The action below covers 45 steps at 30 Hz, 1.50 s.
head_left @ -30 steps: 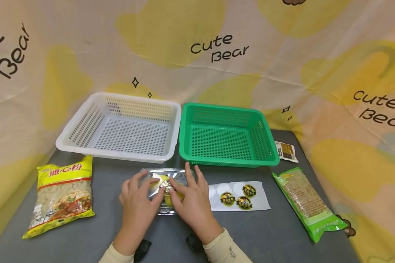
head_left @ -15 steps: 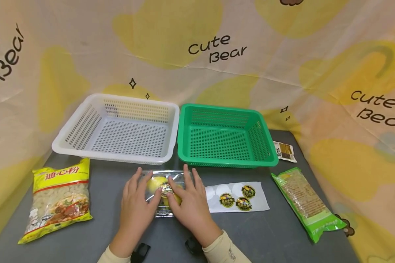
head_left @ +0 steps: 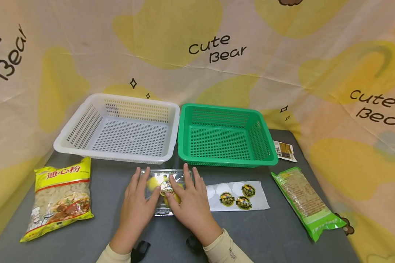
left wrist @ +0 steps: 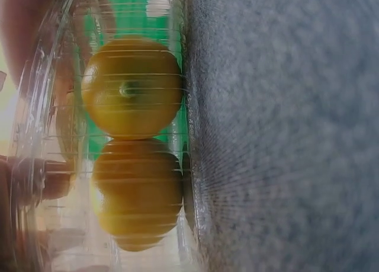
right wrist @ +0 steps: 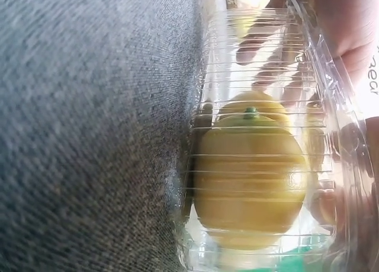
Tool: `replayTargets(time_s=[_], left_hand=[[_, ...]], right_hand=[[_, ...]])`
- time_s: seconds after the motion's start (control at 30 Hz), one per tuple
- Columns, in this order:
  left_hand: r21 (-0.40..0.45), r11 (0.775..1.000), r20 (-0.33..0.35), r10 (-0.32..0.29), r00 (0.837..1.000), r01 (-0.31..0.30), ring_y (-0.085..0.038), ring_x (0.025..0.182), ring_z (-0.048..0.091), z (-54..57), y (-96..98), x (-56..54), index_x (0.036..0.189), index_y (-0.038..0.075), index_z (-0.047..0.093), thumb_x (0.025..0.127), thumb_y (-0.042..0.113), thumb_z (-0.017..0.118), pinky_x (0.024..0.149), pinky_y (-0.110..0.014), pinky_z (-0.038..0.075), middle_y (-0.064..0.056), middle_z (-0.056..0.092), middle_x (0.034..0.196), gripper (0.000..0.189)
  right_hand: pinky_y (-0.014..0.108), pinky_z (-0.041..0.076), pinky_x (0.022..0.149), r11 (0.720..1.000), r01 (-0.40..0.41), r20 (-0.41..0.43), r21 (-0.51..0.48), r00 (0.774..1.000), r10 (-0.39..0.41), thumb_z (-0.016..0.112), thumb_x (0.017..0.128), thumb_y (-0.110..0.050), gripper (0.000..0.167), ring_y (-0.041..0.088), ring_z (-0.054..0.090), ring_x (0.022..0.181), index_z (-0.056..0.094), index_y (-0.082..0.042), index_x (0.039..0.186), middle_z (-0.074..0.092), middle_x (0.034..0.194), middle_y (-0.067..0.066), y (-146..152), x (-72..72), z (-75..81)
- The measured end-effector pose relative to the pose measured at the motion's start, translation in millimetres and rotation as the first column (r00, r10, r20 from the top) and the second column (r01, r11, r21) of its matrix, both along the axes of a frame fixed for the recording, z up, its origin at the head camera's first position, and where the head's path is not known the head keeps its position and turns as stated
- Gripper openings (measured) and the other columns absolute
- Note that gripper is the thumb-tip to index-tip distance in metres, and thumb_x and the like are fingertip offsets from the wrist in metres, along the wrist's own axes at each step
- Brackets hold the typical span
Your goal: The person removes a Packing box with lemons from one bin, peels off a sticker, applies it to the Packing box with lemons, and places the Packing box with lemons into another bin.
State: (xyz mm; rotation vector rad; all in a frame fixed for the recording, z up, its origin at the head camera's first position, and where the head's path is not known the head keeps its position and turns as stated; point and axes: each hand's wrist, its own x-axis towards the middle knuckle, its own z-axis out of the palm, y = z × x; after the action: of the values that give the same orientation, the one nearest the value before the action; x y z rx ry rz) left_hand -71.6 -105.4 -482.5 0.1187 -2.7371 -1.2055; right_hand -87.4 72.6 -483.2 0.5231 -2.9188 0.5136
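The clear clamshell (head_left: 158,174) lies on the gray table (head_left: 112,175), beneath the left hand (head_left: 137,204) and right hand (head_left: 193,202); fingers extended, neither pinching. To seat the round label (head_left: 166,187), light, even pressure outward from its centre should suffice. The left wrist view reveals a fruit stem (left wrist: 127,89) that the head view does not.

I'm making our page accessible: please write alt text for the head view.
A person's left hand and right hand rest on a clear box of yellow fruit on a gray table. A sticker sheet lies right of the box; a white basket and green basket stand behind, a yellow bag far left, a green bag far right.
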Motion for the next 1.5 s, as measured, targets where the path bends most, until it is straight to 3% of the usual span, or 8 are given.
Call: replayTargets(time_s=[0.33,0.53,0.83,0.93,1.07,1.2,1.33,1.5], left_hand=[[0.017,1.0,-0.009,-0.012,1.0,0.012,-0.057,0.147,0.032,-0.6,-3.5,-0.4,0.163,0.007,0.04,0.104,0.022,0.069,0.106,-0.08,0.033,-0.026,0.024,0.17,0.068],[0.07,0.997,-0.013,-0.034,0.999,0.034,-0.056,0.148,0.033,-0.7,-9.4,-3.2,0.163,0.006,0.041,0.103,0.019,0.07,0.106,-0.079,0.033,-0.024,0.024,0.171,0.068],[0.151,0.987,0.058,-0.065,0.996,0.056,-0.051,0.154,0.025,-3.4,-19.3,-7.8,0.166,0.013,0.038,0.105,0.025,0.067,0.108,-0.08,0.031,-0.017,0.018,0.174,0.068],[0.174,0.983,0.04,-0.07,0.997,0.062,-0.052,0.153,0.026,-6.4,-20.6,-8.4,0.164,0.011,0.04,0.104,0.023,0.068,0.108,-0.08,0.031,-0.018,0.019,0.174,0.067],[0.224,0.972,0.011,-0.073,0.997,0.069,-0.053,0.153,0.025,-9.8,-22.5,-8.7,0.162,0.008,0.044,0.103,0.018,0.069,0.11,-0.079,0.029,-0.019,0.021,0.173,0.065],[0.27,0.96,0.001,-0.078,0.997,0.075,-0.054,0.153,0.023,-11.5,-24.3,-8.0,0.161,0.007,0.045,0.102,0.016,0.07,0.111,-0.079,0.027,-0.021,0.02,0.173,0.064],[0.287,0.954,-0.002,-0.087,0.996,0.084,-0.056,0.153,0.022,-11.9,-25.1,-7.2,0.161,0.007,0.045,0.102,0.016,0.068,0.112,-0.08,0.024,-0.022,0.019,0.173,0.063],[0.313,0.947,0.024,-0.089,0.996,0.077,-0.055,0.154,0.021,-11.9,-25.6,-6.4,0.162,0.01,0.045,0.104,0.017,0.066,0.112,-0.08,0.022,-0.026,0.021,0.171,0.062]], right_hand=[[0.07,0.028,0.117,1.0,-0.008,0.042,-0.019,0.999,0.009,0.052,0.104,-0.065,0.062,0.043,0.015,0.16,0.052,-0.035,0.158,0.015,0.176,0.009,0,0.1,-0.7],[0.069,0.026,0.119,1.0,-0.011,0.059,-0.026,0.998,0.012,0.051,0.098,-0.076,0.075,0.044,0.015,0.159,0.051,-0.032,0.159,0.016,0.176,0.011,-1,-1.2,1.0],[0.069,0.028,0.118,0.995,0.018,0.112,-0.096,0.994,-0.008,0.06,0.093,-0.076,0.079,0.045,0.018,0.158,0.05,-0.032,0.158,0.014,0.176,0.012,-2,-4.2,0.1],[0.071,0.031,0.115,0.976,0.054,0.189,-0.209,0.982,-0.014,0.066,0.093,-0.072,0.079,0.047,0.017,0.158,0.048,-0.033,0.159,0.004,0.178,0.011,-1,-3.6,-0.6],[0.072,0.038,0.11,0.914,0.127,0.288,-0.386,0.957,-0.011,0.073,0.091,-0.066,0.081,0.049,0.015,0.157,0.045,-0.035,0.16,-0.009,0.177,0.008,-1,-3.0,-3.8],[0.069,0.039,0.111,0.865,0.168,0.325,-0.473,0.946,-0.006,0.076,0.09,-0.063,0.082,0.049,0.015,0.157,0.044,-0.036,0.16,-0.013,0.176,0.009,0,-2.5,-8.0],[0.068,0.039,0.111,0.849,0.169,0.312,-0.5,0.95,-0.005,0.077,0.09,-0.062,0.082,0.05,0.019,0.155,0.046,-0.034,0.16,-0.01,0.176,0.012,2,-1.6,-10.0],[0.067,0.038,0.112,0.849,0.178,0.309,-0.498,0.951,-0.019,0.076,0.092,-0.059,0.076,0.047,0.02,0.156,0.048,-0.035,0.159,-0.002,0.177,0.01,5,-1.5,-11.5]])
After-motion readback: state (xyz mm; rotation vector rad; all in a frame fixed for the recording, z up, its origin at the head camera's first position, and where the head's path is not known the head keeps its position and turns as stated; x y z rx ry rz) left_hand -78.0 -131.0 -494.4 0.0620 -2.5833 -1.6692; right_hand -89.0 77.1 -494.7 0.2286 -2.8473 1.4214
